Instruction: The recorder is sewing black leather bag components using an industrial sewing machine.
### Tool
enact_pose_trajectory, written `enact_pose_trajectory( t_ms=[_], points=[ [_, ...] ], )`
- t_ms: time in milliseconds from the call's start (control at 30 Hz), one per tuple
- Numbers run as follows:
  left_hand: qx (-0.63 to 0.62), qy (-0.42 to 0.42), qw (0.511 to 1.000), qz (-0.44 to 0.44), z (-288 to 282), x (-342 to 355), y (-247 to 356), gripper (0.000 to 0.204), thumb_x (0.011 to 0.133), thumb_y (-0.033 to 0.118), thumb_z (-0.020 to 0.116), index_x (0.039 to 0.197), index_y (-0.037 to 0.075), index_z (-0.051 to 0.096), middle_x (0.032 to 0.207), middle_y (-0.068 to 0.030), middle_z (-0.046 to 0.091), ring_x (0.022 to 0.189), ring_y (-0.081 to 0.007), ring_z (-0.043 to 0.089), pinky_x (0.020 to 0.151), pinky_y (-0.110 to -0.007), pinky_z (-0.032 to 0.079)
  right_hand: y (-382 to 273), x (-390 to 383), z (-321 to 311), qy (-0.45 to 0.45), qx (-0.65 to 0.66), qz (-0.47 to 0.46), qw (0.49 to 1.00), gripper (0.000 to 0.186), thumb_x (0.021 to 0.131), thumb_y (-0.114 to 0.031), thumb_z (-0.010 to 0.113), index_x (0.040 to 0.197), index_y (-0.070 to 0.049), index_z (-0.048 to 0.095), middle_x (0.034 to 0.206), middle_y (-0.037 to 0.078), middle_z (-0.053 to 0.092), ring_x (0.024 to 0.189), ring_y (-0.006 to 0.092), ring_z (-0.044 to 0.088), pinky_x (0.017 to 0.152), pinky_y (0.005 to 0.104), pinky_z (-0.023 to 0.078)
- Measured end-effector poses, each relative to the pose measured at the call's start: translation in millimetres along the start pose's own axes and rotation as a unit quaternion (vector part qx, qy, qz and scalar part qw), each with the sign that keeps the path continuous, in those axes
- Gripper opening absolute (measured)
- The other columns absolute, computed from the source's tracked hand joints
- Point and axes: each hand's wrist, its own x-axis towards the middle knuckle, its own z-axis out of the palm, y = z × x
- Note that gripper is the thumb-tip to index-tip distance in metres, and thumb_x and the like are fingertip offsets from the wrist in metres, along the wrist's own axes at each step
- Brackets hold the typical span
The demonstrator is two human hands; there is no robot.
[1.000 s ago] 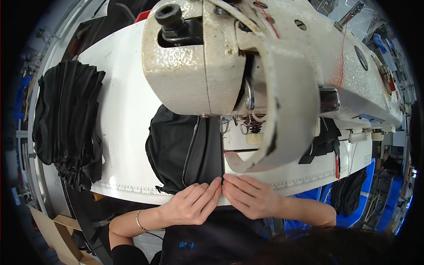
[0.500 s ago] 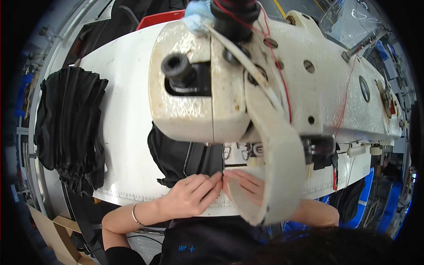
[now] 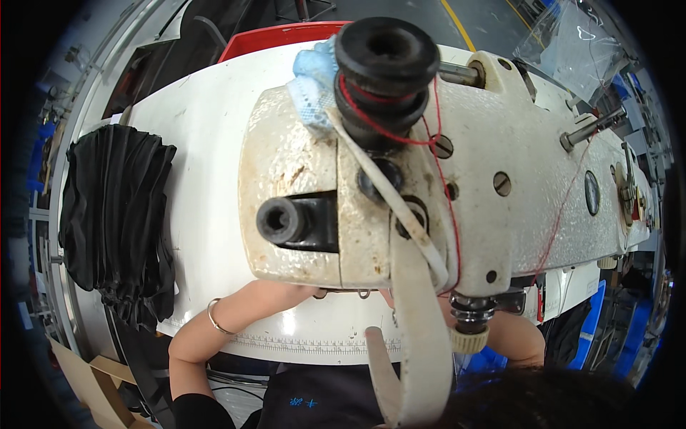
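Note:
A cream sewing machine (image 3: 296,164) fills the middle of the view and covers most of both hands. From the lower left, my left forearm with a thin bracelet reaches under the machine head; only the back edge of my left hand (image 3: 291,292) shows, its fingers hidden. My right forearm (image 3: 516,337) comes in at the right, behind the curved cream thread guard (image 3: 420,350). A sliver of skin that appears to be my right hand (image 3: 386,297) shows beside that guard. Small metal loops (image 3: 364,293) peek out below the machine head. What the hands touch cannot be seen.
A stack of folded black fabric pieces (image 3: 118,222) lies on the white table (image 3: 207,143) at the left. Red thread runs over the machine from a black knob (image 3: 388,57). A red bin (image 3: 279,34) stands behind; an open cardboard box (image 3: 89,379) is at lower left.
The view has shifted, so the machine head sits lower in it and now covers my hands. The black fabric piece beneath, earlier held with fingertips close together, is out of sight.

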Motion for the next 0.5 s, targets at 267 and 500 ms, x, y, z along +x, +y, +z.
enact_pose_trajectory(
  t_ms=[267, 500],
  points=[
    [0.05, 0.03, 0.998, 0.028, -10.4, 1.5, 13.9, 0.03, 0.061, 0.0, 0.069, 0.091, -0.001, 0.067, 0.098, -0.0164, 0.063, 0.089, -0.0321, 0.061, 0.078, -0.042, 0.05, -3.5, -7.3, -5.6, -0.018, -0.232, -0.072, 0.97, 0.015, 0.068, -0.01, 0.057, 0.078, 0.0, 0.061, 0.086, 0.01, 0.056, 0.068, 0.0241, 0.057, 0.053, 0.0349, 0.047],
    [0.08, 0.026, 0.995, 0.062, -3.6, -8.4, 8.2, 0.031, 0.061, 0.002, 0.066, 0.092, 0.0, 0.068, 0.099, -0.0165, 0.063, 0.091, -0.0306, 0.061, 0.079, -0.042, 0.05, -2.0, -0.7, -3.9, 0.139, -0.168, -0.066, 0.974, 0.018, 0.066, -0.012, 0.057, 0.08, -0.001, 0.061, 0.089, 0.008, 0.057, 0.079, 0.0226, 0.056, 0.059, 0.0342, 0.047]
  ],
)
